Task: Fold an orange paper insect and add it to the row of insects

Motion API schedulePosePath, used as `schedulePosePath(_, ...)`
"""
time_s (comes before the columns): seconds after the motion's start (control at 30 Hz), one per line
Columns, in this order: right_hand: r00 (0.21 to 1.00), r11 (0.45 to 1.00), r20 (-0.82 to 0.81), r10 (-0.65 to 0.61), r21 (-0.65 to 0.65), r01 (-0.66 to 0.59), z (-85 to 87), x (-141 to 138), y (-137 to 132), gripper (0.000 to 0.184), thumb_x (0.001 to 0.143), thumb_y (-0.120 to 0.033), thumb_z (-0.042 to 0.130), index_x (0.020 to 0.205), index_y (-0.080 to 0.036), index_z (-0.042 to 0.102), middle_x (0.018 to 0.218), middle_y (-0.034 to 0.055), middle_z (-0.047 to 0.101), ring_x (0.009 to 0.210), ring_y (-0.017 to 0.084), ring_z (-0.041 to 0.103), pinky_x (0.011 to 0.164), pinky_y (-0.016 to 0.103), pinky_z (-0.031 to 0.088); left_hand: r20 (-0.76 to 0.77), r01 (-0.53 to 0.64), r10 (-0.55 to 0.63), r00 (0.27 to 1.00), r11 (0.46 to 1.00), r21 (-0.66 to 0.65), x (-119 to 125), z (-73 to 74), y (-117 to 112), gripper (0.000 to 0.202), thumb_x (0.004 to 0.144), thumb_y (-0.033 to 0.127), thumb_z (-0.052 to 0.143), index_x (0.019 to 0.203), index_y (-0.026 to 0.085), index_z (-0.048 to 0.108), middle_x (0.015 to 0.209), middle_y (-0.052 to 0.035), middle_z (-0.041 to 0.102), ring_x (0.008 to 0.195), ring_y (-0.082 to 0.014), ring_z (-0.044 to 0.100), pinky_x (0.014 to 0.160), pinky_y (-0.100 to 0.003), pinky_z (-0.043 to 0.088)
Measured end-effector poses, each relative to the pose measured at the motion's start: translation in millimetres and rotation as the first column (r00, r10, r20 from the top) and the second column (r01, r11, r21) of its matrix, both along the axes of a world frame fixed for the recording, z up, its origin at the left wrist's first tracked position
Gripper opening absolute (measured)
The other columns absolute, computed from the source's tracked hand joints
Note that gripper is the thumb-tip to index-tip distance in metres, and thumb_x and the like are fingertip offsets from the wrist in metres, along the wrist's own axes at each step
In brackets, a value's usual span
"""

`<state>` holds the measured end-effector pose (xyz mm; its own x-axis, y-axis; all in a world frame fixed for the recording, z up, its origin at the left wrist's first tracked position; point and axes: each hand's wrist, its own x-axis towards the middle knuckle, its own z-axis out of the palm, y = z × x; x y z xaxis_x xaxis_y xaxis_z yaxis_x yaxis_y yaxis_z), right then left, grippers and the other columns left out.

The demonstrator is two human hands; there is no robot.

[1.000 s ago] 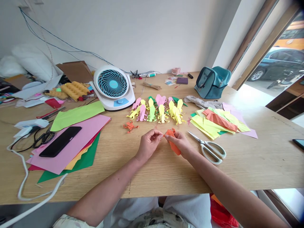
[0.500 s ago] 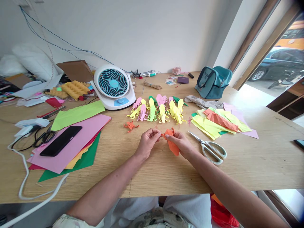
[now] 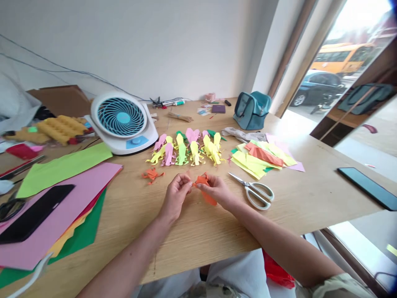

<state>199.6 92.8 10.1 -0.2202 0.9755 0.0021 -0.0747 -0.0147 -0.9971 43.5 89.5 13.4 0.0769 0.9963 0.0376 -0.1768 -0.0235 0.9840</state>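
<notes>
An orange folded-paper figure point(image 3: 209, 199) is held above the table between my two hands. My right hand point(image 3: 218, 191) is closed round its body, thumb on top. My left hand point(image 3: 177, 193) pinches a thin strip at the figure's left end between thumb and fingertips. Just left of my left hand lies a small tangle of orange paper pieces point(image 3: 152, 175). Beyond my hands stands a group of folded paper figures point(image 3: 195, 153) in yellow, pink and green with curled strips. Scissors with white handles point(image 3: 259, 196) lie to the right of my right hand, blades pointing left.
Folded paper sheets point(image 3: 252, 165) are piled at the right, near a teal bag point(image 3: 252, 111). A white fan point(image 3: 124, 120) stands at the back left. Coloured paper point(image 3: 77, 194) with a black phone point(image 3: 35, 211) on it lies left. Another phone point(image 3: 367, 187) is far right.
My view has turned to the right, so things appear further left, and the phone at the right edge shows fully. Both hands keep hold of the orange paper figure.
</notes>
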Motion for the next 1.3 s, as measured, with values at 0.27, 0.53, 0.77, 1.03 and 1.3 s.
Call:
schedulePosePath(0.27,1.0,1.0,0.025,0.001,-0.023,-0.001,4.6,2.7,0.2,0.049,0.06,-0.06,0.08,0.071,-0.019,0.055,0.061,-0.0053,0.048,0.057,0.009,0.039,0.052,0.022,0.03,-0.126,-0.023,0.036,0.991,0.994,0.106,-4.0,-8.4,6.6,0.018,0.074,0.03,0.073,0.086,0.018,0.068,0.082,0.0008,0.065,0.075,-0.0106,0.057,0.073,-0.021,0.046)
schedulePosePath(0.53,1.0,0.999,0.004,-0.015,-0.03,0.015,8.4,3.6,-0.3,0.046,0.061,-0.057,0.08,0.074,-0.018,0.058,0.064,-0.0043,0.052,0.058,0.009,0.041,0.052,0.022,0.031,-0.2,-0.034,0.068,0.977,0.986,0.165,-6.7,-14.3,11.0,0.021,0.077,0.035,0.074,0.091,0.019,0.075,0.094,-0.0036,0.075,0.091,-0.017,0.066,0.087,-0.028,0.05)
schedulePosePath(0.77,1.0,0.999,-0.024,-0.019,-0.038,0.018,9.6,3.2,-1.7,0.049,0.059,-0.057,0.081,0.072,-0.018,0.056,0.066,-0.0048,0.05,0.058,0.008,0.038,0.052,0.023,0.029,-0.218,-0.036,0.095,0.971,0.966,0.257,-9.4,-18.6,11.3,0.016,0.078,0.032,0.075,0.088,0.019,0.071,0.082,0.0,0.071,0.077,-0.0126,0.063,0.074,-0.022,0.05)
schedulePosePath(1.03,1.0,1.0,-0.006,-0.02,-0.009,0.02,-0.1,1.7,2.3,0.056,0.06,-0.068,0.076,0.069,-0.018,0.053,0.061,-0.0054,0.044,0.057,0.008,0.035,0.052,0.023,0.028,-0.199,-0.036,0.1,0.975,0.953,0.302,-6.5,-15.8,10.0,0.016,0.078,0.031,0.074,0.086,0.018,0.069,0.077,0.0008,0.068,0.073,-0.0115,0.061,0.07,-0.02,0.049)
schedulePosePath(1.3,0.999,0.999,0.012,-0.034,0.013,0.034,-3.1,3.0,1.8,0.051,0.062,-0.063,0.078,0.073,-0.018,0.057,0.061,-0.005,0.047,0.054,0.009,0.037,0.051,0.023,0.029,-0.243,-0.047,0.107,0.964,0.969,0.242,-5.0,-8.1,5.4,0.017,0.078,0.032,0.072,0.084,0.016,0.072,0.079,-0.0024,0.071,0.072,-0.0137,0.062,0.069,-0.023,0.049)
